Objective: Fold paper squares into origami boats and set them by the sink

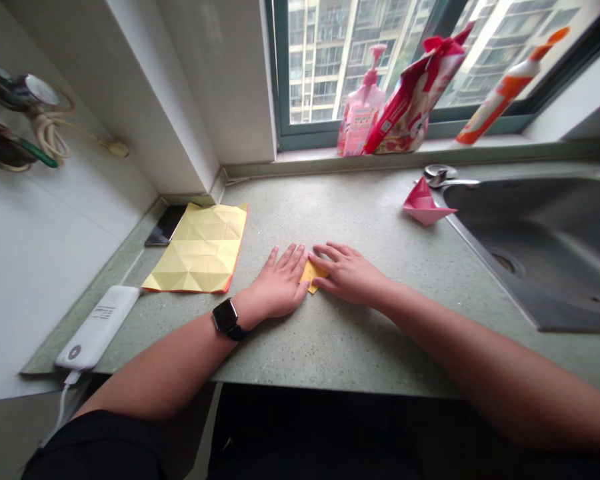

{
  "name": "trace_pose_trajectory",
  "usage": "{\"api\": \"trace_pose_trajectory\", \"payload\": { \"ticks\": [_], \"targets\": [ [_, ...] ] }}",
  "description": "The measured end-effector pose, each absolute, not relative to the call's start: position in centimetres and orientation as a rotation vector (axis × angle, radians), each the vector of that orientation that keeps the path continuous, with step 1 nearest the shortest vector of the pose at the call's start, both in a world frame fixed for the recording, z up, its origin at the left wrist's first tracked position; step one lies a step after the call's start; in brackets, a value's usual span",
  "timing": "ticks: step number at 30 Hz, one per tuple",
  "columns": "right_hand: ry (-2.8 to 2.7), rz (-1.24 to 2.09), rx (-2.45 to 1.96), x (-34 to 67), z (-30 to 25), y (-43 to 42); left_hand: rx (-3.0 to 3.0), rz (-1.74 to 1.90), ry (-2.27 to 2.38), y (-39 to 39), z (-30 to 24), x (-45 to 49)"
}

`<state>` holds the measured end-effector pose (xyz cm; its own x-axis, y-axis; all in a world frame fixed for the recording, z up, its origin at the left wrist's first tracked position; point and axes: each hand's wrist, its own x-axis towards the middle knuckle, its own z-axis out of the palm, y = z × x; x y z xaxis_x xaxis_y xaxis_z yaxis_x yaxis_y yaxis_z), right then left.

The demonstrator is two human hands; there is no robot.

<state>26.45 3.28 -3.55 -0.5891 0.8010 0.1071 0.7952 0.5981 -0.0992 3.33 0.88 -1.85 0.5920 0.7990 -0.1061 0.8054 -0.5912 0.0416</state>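
Observation:
A small folded piece of yellow-orange paper lies on the speckled green countertop between my two hands. My left hand, with a black watch at the wrist, rests flat with fingers stretched out, its thumb and index finger along the paper's left edge. From the other side my right hand touches the paper with thumb and fingertips, fingers apart. Part of the paper is hidden beneath the fingers. A creased sheet of pale yellow paper with orange edges beneath it lies left of my left hand.
A pink folded paper boat stands beside the steel sink and its faucet. At the left are a dark phone and a white power bank with a cable. A pump bottle, a red bag and an orange-white bottle line the sill.

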Motion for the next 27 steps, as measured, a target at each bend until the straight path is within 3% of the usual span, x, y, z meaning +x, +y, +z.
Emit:
{"api": "trace_pose_trajectory", "payload": {
  "ticks": [16, 27],
  "targets": [
    [-2.683, 0.024, -1.320, 26.7, -4.0, 3.1, 2.681, -0.070, 1.351, 0.4, -1.6, 2.6],
    [-2.702, 0.035, -1.341, 26.3, -2.6, 2.6, 2.760, -0.077, 0.964, -0.2, 0.8, -0.4]
  ]
}}
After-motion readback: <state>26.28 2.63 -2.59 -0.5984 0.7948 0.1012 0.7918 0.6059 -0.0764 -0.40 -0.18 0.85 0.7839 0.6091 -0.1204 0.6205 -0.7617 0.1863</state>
